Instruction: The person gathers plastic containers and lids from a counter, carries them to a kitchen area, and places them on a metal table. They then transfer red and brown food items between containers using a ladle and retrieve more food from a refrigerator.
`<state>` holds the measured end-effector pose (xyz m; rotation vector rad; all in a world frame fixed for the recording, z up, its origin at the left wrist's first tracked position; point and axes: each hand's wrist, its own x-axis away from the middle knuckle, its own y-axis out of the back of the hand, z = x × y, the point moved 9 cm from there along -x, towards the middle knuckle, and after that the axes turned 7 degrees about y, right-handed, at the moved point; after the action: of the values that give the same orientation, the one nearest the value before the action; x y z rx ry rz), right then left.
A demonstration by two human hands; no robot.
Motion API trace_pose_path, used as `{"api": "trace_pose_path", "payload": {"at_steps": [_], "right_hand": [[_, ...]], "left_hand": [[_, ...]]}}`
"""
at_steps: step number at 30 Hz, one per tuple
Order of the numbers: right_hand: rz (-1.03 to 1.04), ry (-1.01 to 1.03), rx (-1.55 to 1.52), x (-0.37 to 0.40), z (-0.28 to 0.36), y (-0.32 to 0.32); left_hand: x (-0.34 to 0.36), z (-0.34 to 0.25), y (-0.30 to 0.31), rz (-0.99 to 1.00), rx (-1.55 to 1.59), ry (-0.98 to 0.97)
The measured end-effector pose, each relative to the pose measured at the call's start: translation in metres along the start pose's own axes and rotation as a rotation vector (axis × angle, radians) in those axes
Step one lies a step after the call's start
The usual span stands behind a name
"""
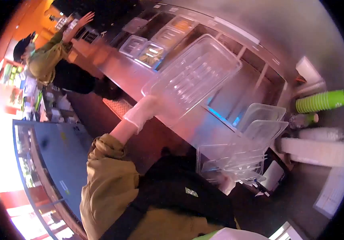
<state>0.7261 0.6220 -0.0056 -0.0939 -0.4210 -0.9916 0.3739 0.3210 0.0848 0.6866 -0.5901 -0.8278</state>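
My left hand, in a pale glove, is stretched out over the counter. Its fingers grip the near corner of a clear rectangular plastic pan, which is tilted above the inset counter wells. Close to my body on the right, my gloved right hand is closed at the lower edge of a loose stack of clear plastic lids; the stack partly hides its fingers. Two more clear lids lean just beyond that stack.
Lidded food pans sit in the metal counter. Nested green cups and stacked white containers stand at right. A co-worker with a raised hand is at upper left. A blue-grey panel lies at left.
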Motion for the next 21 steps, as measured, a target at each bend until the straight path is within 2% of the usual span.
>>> {"api": "trace_pose_path", "payload": {"at_steps": [1, 3, 5, 8, 9, 12, 14, 15, 16, 18, 21], "right_hand": [[0.005, -0.011, -0.002, 0.002, 0.002, -0.004], [-0.086, -0.266, -0.056, 0.015, 0.002, -0.013], [-0.068, -0.204, -0.044, 0.016, 0.003, -0.022], [0.038, -0.129, -0.038, 0.006, -0.015, -0.033], [0.090, -0.108, -0.037, 0.007, -0.020, -0.039], [0.174, -0.038, 0.118, 0.033, 0.009, -0.083], [0.289, 0.010, 0.131, 0.051, 0.026, -0.115], [0.349, 0.031, 0.138, 0.065, 0.029, -0.135], [0.401, 0.041, 0.189, 0.076, 0.029, -0.154], [0.503, 0.057, 0.297, 0.105, 0.035, -0.199], [0.696, 0.037, 0.246, 0.181, 0.054, -0.266]], "left_hand": [[0.026, 0.009, -0.009, -0.020, 0.404, 0.146], [0.091, 0.010, -0.068, -0.082, 1.207, 0.440], [0.157, -0.008, -0.139, -0.181, 2.004, 0.732], [0.227, -0.017, -0.123, -0.296, 2.605, 0.951], [0.253, -0.019, -0.106, -0.247, 2.756, 0.981], [0.339, -0.063, -0.131, -0.129, 2.550, 1.144], [0.377, -0.046, -0.077, 0.068, 2.154, 1.279], [0.407, -0.065, -0.086, -0.150, 2.565, 1.403], [0.436, -0.084, -0.094, -0.454, 2.945, 1.527], [0.480, -0.096, -0.082, -0.670, 3.042, 1.857], [0.558, -0.157, -0.098, -0.963, 2.919, 2.235]]}}
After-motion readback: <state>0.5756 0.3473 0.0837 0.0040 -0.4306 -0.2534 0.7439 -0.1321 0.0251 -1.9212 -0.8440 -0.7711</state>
